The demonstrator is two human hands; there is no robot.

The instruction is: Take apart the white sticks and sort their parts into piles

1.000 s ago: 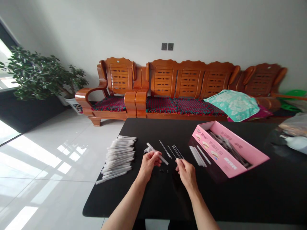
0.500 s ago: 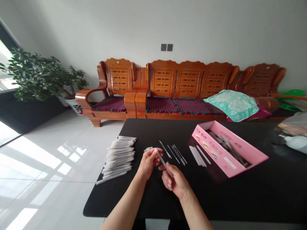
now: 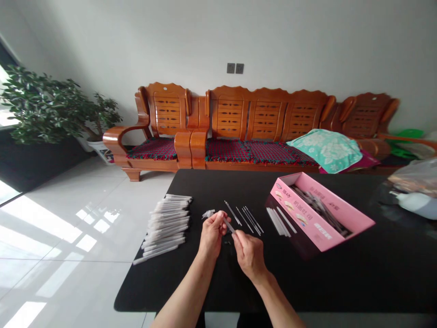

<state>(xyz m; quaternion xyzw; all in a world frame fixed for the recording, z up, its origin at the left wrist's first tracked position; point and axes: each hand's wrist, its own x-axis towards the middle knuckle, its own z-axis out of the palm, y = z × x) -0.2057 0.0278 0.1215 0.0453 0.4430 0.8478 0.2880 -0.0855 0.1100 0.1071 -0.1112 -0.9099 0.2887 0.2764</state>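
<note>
Above the black table, my left hand (image 3: 212, 234) pinches the far end of a slim grey tube (image 3: 229, 226). My right hand (image 3: 251, 253) grips the tube's near end, its fingers curled and mostly hidden. Behind my left hand lie small white pieces (image 3: 208, 213). Several thin rods (image 3: 252, 221) rest beyond my hands, slightly to the right. Some tiny dark bits (image 3: 227, 243) sit on the table between my wrists. To the left is a long row of frosted white tubes (image 3: 167, 225). A smaller group of white tubes (image 3: 281, 222) lies to the right.
A pink open box (image 3: 317, 218) holding many grey tubes (image 3: 322, 207) stands at the right of the black table (image 3: 341, 278). A white bottle (image 3: 416, 203) and a plastic bag (image 3: 416, 177) are at the far right. Wooden seats (image 3: 266, 114) line the wall behind.
My right hand has turned palm down and slid along the tube toward my left hand, covering more of it. The small white pieces now show more clearly. The view has shifted slightly.
</note>
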